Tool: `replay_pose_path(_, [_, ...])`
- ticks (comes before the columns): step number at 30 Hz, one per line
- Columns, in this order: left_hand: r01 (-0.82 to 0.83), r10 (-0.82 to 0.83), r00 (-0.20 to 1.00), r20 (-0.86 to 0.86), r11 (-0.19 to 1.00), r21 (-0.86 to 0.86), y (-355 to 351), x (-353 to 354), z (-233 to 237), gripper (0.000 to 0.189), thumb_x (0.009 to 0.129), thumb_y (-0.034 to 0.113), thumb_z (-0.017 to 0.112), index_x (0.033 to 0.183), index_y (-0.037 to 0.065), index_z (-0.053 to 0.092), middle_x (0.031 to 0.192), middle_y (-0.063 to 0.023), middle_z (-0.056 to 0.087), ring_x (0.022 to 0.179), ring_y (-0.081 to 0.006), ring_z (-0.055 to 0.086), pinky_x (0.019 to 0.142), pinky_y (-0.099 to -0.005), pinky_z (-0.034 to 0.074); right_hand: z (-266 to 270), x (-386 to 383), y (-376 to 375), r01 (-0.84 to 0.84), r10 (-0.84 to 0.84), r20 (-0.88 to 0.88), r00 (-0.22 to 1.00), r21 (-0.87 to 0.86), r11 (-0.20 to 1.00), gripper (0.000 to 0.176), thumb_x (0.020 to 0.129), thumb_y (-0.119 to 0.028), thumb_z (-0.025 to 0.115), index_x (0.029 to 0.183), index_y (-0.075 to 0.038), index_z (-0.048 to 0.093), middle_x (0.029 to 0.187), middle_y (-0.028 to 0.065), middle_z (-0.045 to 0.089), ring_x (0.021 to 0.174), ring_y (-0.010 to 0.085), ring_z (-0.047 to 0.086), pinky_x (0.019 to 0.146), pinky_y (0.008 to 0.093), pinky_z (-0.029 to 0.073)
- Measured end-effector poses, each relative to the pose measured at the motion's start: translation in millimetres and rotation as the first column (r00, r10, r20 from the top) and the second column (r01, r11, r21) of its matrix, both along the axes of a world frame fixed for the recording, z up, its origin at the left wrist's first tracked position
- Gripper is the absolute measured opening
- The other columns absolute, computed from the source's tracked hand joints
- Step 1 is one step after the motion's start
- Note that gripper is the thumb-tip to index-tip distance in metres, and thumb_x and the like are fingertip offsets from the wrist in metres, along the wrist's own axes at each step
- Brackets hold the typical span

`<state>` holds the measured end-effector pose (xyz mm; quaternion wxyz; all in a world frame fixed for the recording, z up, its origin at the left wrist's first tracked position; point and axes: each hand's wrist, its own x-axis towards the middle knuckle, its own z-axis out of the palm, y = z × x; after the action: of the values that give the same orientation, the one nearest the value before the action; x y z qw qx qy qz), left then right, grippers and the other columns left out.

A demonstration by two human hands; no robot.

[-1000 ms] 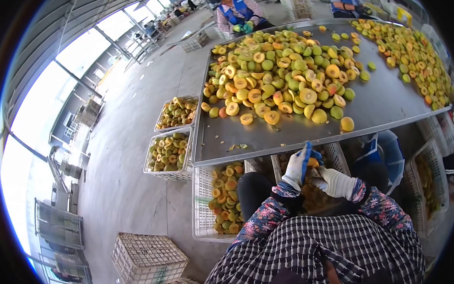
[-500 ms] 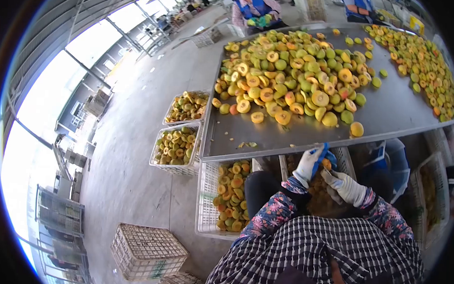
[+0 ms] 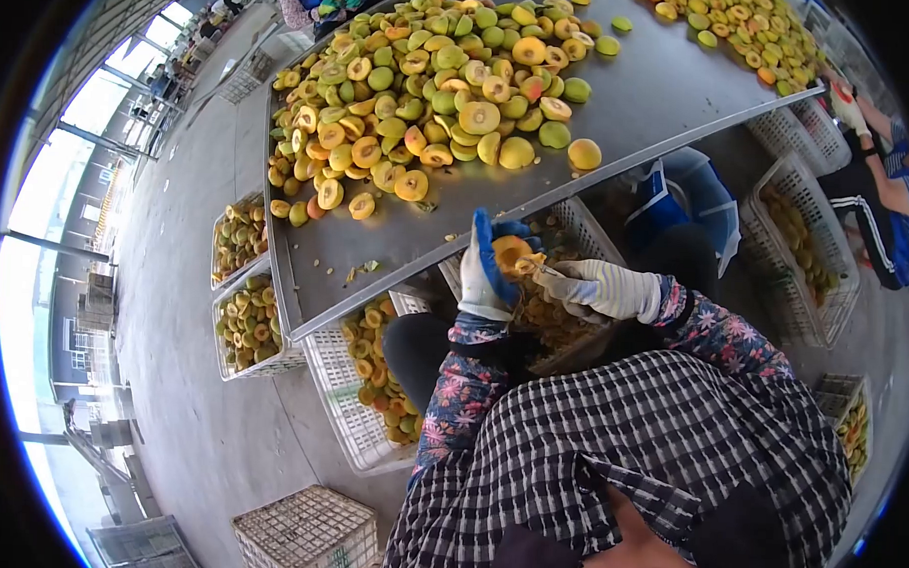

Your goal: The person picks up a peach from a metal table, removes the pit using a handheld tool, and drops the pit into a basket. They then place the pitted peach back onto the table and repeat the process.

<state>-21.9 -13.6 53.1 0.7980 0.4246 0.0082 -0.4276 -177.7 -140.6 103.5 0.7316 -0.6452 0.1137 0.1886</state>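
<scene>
Gripping a halved peach (image 3: pixel 511 254) at centre frame, the left hand (image 3: pixel 483 275) was clenched around it, cut face up, just below the desk (image 3: pixel 671 101) edge. The right hand (image 3: pixel 602 289) grasped what looked like a small tool (image 3: pixel 543 271), tip at the flesh. Clean work probably called for a steady cradle and a shallow scoop. Beyond, the fruit pile (image 3: pixel 431 93) filled the upper frame.
</scene>
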Motion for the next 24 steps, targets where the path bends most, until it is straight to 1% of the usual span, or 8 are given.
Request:
replay_pose_path(2, [-0.132,-0.082,0.684,0.724,0.963,0.234,20,7,11,0.031,0.099,0.030,0.054,0.097,-0.001,0.061,0.089,-0.0110,0.069,0.078,-0.0234,0.068,0.073,-0.0353,0.057,-91,1,-11,0.112,0.003,0.516,0.856,-0.191,0.975,0.047,0.098,-0.047,0.055,0.115,-0.003,0.056,0.075,0.0043,0.061,0.061,0.0188,0.059,0.056,0.0289,0.046])
replay_pose_path(6, [-0.253,0.014,0.844,0.536,0.891,0.376,87,35,37,0.017,0.097,0.015,0.057,0.097,0.000,0.065,0.091,-0.0090,0.068,0.080,-0.0175,0.066,0.072,-0.0294,0.052,-24,-21,-13,-0.147,0.324,0.036,0.945,-0.840,0.522,0.053,0.095,-0.022,0.055,0.144,-0.009,0.038,0.090,0.0189,0.066,0.085,0.0372,0.066,0.073,0.0389,0.053])
replay_pose_path(12, [-0.217,0.053,0.815,0.576,0.951,0.219,130,40,37,0.035,0.100,0.035,0.053,0.104,0.002,0.064,0.092,-0.0100,0.067,0.083,-0.0231,0.065,0.078,-0.0361,0.055,-25,-19,-10,-0.346,0.392,-0.240,0.888,-0.911,0.225,0.076,0.088,-0.010,0.052,0.154,-0.019,0.016,0.121,0.0246,0.060,0.082,0.0357,0.068,0.069,0.0411,0.055])
replay_pose_path(14, [-0.181,0.182,0.973,0.138,0.983,-0.026,103,29,33,0.040,0.101,0.040,0.050,0.106,0.003,0.063,0.095,-0.0104,0.067,0.090,-0.0285,0.064,0.084,-0.0410,0.054,-16,-15,-10,-0.341,0.353,-0.239,0.904,-0.904,0.260,0.076,0.087,-0.009,0.051,0.154,-0.025,0.018,0.145,0.0304,0.040,0.076,0.0348,0.068,0.070,0.0403,0.057])
replay_pose_path(16, [-0.132,0.126,0.988,-0.084,0.989,-0.068,82,23,30,0.046,0.100,0.046,0.049,0.110,0.004,0.062,0.098,-0.0128,0.066,0.095,-0.0304,0.064,0.090,-0.0470,0.053,-5,-14,-7,-0.211,0.301,-0.107,0.948,-0.916,0.340,0.066,0.091,-0.011,0.050,0.151,-0.021,0.024,0.117,0.0214,0.061,0.086,0.0362,0.068,0.070,0.0431,0.056])
replay_pose_path(21, [-0.018,0.022,0.998,0.060,0.998,-0.066,43,7,5,0.047,0.101,0.042,0.048,0.123,0.001,0.054,0.116,-0.0169,0.061,0.105,-0.0311,0.062,0.097,-0.0480,0.051,-10,-11,2,0.267,0.203,0.469,0.859,-0.751,0.604,0.052,0.090,-0.018,0.058,0.137,-0.018,0.034,0.099,0.0185,0.061,0.075,0.0388,0.065,0.063,0.0451,0.052])
replay_pose_path(23, [0.013,-0.182,0.664,0.725,0.973,0.232,32,-7,15,0.041,0.103,0.036,0.045,0.123,0.001,0.052,0.111,-0.0153,0.062,0.103,-0.0293,0.063,0.093,-0.0422,0.053,1,-5,6,0.302,0.253,0.509,0.823,-0.768,0.566,0.051,0.089,-0.018,0.059,0.135,-0.018,0.036,0.094,0.0176,0.060,0.072,0.0374,0.065,0.061,0.0449,0.052])
replay_pose_path(24, [-0.123,-0.391,0.227,0.892,0.897,0.424,27,-10,22,0.038,0.104,0.034,0.044,0.119,0.001,0.054,0.106,-0.0146,0.063,0.101,-0.0282,0.064,0.090,-0.0392,0.054,-1,-4,7,0.250,0.306,0.433,0.848,-0.835,0.491,0.052,0.089,-0.018,0.058,0.136,-0.018,0.036,0.094,0.0178,0.061,0.072,0.0369,0.065,0.060,0.0451,0.052])
